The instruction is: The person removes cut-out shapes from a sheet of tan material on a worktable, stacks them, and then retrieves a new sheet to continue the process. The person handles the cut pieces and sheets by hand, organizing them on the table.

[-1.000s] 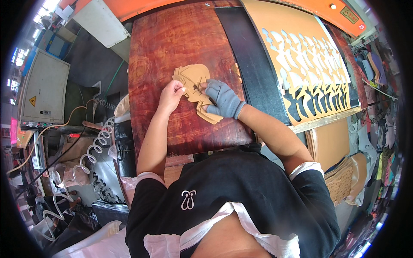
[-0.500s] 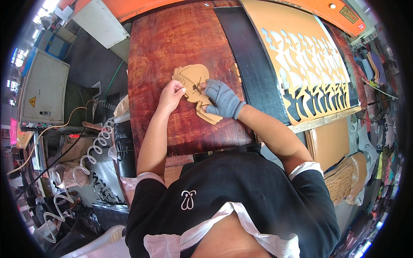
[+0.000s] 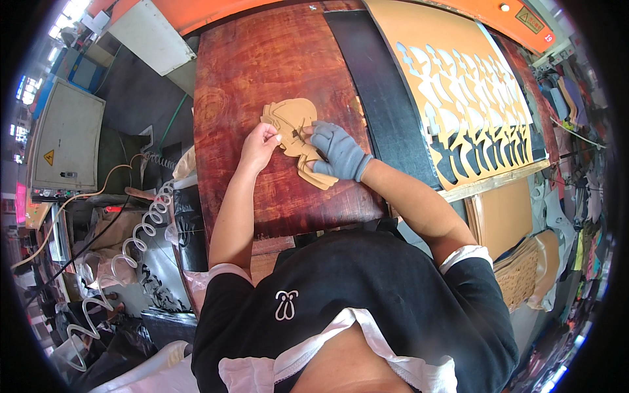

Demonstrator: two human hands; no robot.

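Observation:
A small pile of tan die-cut pieces lies on the reddish-brown wooden board, rounded at the far end and narrower toward me. The pieces are loosely stacked, with edges fanned out. My bare left hand pinches the pile's left edge between thumb and fingers. On the right side, my right hand in a grey glove curls its fingers over the pieces and grips the narrow part. The gloved fingers hide some of the pile.
A tan sheet with rows of cut-out shapes lies at the right, beside a black strip. An orange machine spans the far side. At left are a grey electrical cabinet and a coiled white hose.
Almost nothing differs. Both hands stay on the tan pieces in the same hold, and the whole view has shifted very slightly.

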